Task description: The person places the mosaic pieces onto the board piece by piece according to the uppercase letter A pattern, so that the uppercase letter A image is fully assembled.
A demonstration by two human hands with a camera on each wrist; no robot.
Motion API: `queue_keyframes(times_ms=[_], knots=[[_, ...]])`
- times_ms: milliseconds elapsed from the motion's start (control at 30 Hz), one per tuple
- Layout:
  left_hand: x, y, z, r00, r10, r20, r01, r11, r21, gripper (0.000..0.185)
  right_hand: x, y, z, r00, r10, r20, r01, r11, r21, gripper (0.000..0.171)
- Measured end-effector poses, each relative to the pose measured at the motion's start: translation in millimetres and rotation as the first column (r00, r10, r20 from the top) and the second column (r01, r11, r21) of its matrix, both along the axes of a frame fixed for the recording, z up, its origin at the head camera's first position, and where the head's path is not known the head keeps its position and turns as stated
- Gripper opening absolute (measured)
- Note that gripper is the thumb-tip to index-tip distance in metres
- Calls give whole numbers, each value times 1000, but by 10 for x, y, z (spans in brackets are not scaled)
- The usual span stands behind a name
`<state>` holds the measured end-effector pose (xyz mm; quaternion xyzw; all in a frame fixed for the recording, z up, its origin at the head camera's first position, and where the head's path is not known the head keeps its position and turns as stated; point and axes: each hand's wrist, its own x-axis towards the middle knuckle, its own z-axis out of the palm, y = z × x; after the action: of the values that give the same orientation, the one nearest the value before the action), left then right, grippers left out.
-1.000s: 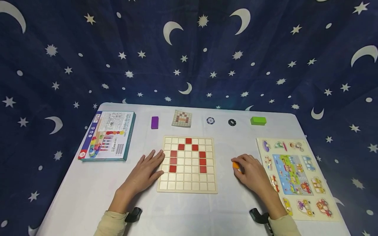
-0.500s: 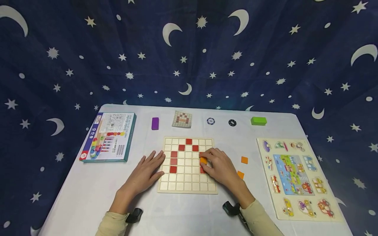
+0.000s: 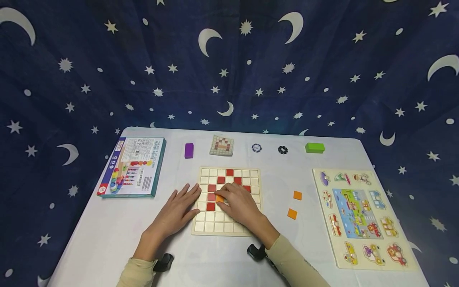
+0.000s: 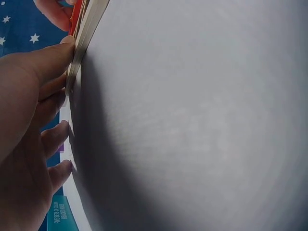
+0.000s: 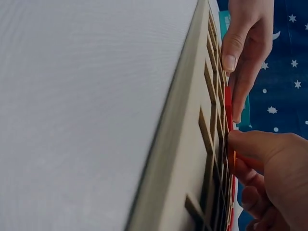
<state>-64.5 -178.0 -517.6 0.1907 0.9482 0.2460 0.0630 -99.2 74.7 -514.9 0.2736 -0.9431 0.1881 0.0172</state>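
Observation:
A pale wooden grid board [image 3: 204, 227] lies on the white table, with several red square tiles [image 3: 210, 206] set in its cells. My left hand [image 3: 175, 209] lies with fingers spread and straight along the board's left edge. In the left wrist view the left thumb [image 4: 50, 60] touches the board's side. Over the board, my right hand [image 3: 238, 203] pinches an orange square tile [image 3: 220, 198] beside the left column of red tiles. The orange tile [image 5: 235, 159] shows between thumb and fingers in the right wrist view. Part of the right column of red tiles is hidden under the right hand.
Two orange tiles [image 3: 292, 213] lie right of the board. Behind it are a purple block [image 3: 189, 150], a pattern card [image 3: 221, 145], two poker chips [image 3: 283, 150] and a green block [image 3: 314, 148]. A box [image 3: 133, 167] lies left, a picture puzzle [image 3: 391, 199] right.
My right hand has moved left from the table right of the board, across the right column, to the left column with the orange tile. The left hand stays in place.

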Motion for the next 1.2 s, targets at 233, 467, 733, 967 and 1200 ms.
queue_keyframes(times_ms=[233, 467, 733, 967, 1200], knots=[[6, 3, -1, 1000, 1, -6, -1, 1000, 0, 69, -13, 22, -60, 999, -1, -38, 1, 1000, -2, 32], [14, 22, -11, 1000, -1, -3, 1, 1000, 8, 69, 19, 200, -2, 999, -41, 23, 43, 997, -64, 34], [22, 21, -6, 1000, -2, -10, 2, 1000, 12, 69, 74, 985, 31, 979, -206, -5, 203, 970, -137, 29], [18, 7, 1, 1000, -1, -5, 1, 1000, 8, 69, 165, 1796, -28, 936, -348, -54, 342, 934, -99, 34], [5, 4, 0, 1000, 4, -2, -4, 1000, 2, 70, 255, 2115, -34, 895, -446, -26, 444, 895, -46, 36]])
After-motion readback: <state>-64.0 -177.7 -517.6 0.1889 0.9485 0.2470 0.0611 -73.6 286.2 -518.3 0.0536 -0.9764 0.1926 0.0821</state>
